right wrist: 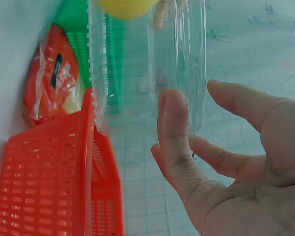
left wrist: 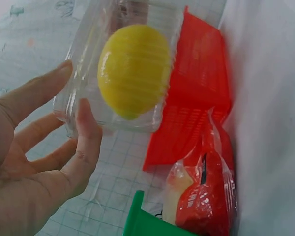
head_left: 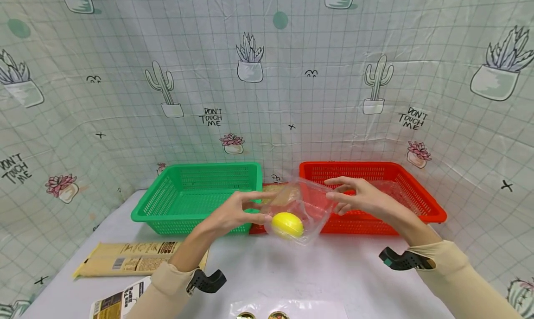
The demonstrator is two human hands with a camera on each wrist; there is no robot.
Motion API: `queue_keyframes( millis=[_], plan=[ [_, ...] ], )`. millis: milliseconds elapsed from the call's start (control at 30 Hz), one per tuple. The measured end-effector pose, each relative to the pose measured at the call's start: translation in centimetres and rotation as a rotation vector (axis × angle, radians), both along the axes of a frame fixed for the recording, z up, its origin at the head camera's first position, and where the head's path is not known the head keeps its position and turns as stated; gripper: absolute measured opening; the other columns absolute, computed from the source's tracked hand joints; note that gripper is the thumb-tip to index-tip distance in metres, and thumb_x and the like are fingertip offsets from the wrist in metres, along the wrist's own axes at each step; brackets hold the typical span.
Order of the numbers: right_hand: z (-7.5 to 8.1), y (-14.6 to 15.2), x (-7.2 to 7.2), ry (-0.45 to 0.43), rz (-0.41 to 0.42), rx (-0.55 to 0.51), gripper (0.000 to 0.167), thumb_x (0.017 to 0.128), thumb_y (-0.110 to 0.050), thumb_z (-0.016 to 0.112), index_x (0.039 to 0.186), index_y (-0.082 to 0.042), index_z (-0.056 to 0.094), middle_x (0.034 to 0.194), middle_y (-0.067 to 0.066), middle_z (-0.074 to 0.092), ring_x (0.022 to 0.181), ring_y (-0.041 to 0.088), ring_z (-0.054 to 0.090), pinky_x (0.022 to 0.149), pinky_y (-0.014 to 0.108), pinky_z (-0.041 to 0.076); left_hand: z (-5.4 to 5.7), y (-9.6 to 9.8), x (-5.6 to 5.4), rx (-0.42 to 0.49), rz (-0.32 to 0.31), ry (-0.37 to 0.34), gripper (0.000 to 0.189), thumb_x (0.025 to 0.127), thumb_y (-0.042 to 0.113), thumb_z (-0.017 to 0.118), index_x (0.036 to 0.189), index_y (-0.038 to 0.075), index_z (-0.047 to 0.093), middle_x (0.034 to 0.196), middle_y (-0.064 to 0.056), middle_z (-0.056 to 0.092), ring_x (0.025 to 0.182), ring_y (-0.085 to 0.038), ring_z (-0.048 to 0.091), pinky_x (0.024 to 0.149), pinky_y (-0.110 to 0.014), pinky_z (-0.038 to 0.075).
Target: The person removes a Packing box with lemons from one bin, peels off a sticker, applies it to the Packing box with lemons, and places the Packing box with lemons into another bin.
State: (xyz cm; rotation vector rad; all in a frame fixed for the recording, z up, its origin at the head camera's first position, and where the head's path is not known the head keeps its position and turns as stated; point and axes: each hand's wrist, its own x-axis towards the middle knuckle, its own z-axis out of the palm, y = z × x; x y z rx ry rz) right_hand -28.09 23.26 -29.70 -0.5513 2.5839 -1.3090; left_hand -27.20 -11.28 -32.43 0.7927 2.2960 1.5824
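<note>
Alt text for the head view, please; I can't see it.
A person's left hand and right hand hold a tilted clear container with a yellow, lemon-shaped object inside, above a white table. Behind are a green basket, left, and a red basket, right.

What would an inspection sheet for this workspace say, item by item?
Surface: white table, partly covered.
Job's things: yellow lemon inside a clear plastic container, raised above the table.
Clutter: green basket at left, red basket at right, red packet between them; beige printed packet and white labelled pack at left; two gold discs cut off by the lower edge.
Grips: left grip pinches the container's edge; right grip is at the opposite edge, hold unclear.
Cables: nothing seen.
Surroundings: pale gridded curtain with cactus prints.
</note>
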Motion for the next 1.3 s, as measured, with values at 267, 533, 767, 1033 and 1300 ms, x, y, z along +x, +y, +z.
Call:
queue_keyframes(
  millis=[267,533,767,1033,1300],
  plan=[
    [-0.5,-0.6,0.8,-0.025,0.045,-0.034,0.059,0.093,-0.034,0.066,0.143,-0.010,0.046,0.115,0.021,0.060,0.082,0.026,0.071,0.079,0.039,0.060,-0.8,-1.8,0.7,0.033,0.016,-0.029,0.059,0.085,0.026,0.077,0.140,0.023,0.055,0.145,-0.007,0.053,0.126,-0.033,0.054,0.094,-0.036,0.054],
    [-0.8,-1.0,1.6,-0.015,0.114,-0.030,0.057,0.094,-0.029,0.066,0.143,-0.007,0.047,0.104,0.018,0.064,0.081,0.026,0.071,0.075,0.036,0.061,-1.4,-2.8,1.1,0.060,0.042,-0.042,0.059,0.086,0.025,0.077,0.140,0.023,0.054,0.144,-0.005,0.053,0.123,-0.026,0.056,0.098,-0.038,0.050],
    [-1.5,-1.1,2.4,-0.023,0.156,-0.019,0.057,0.094,-0.029,0.066,0.144,-0.008,0.047,0.101,0.016,0.065,0.081,0.028,0.071,0.073,0.033,0.061,-2.3,-3.2,1.4,0.113,0.099,-0.132,0.057,0.086,0.026,0.076,0.139,0.017,0.055,0.135,-0.015,0.050,0.107,-0.020,0.063,0.089,-0.035,0.053],
    [-2.7,-1.1,3.4,-0.115,0.197,-0.058,0.064,0.093,-0.025,0.068,0.147,-0.006,0.042,0.097,0.020,0.063,0.077,0.026,0.071,0.071,0.036,0.061,-3.4,-3.4,1.6,0.192,0.120,-0.188,0.057,0.088,0.022,0.074,0.139,0.007,0.053,0.137,-0.018,0.051,0.107,-0.025,0.062,0.089,-0.036,0.057],
    [-4.1,-1.1,4.3,-0.161,0.279,-0.090,0.073,0.091,-0.021,0.070,0.150,0.001,0.033,0.090,0.019,0.066,0.073,0.030,0.072,0.068,0.037,0.061,-4.7,-3.3,1.7,0.208,0.139,-0.206,0.056,0.089,0.022,0.073,0.137,0.001,0.052,0.133,-0.022,0.055,0.114,-0.033,0.061,0.094,-0.038,0.056]
  ],
)
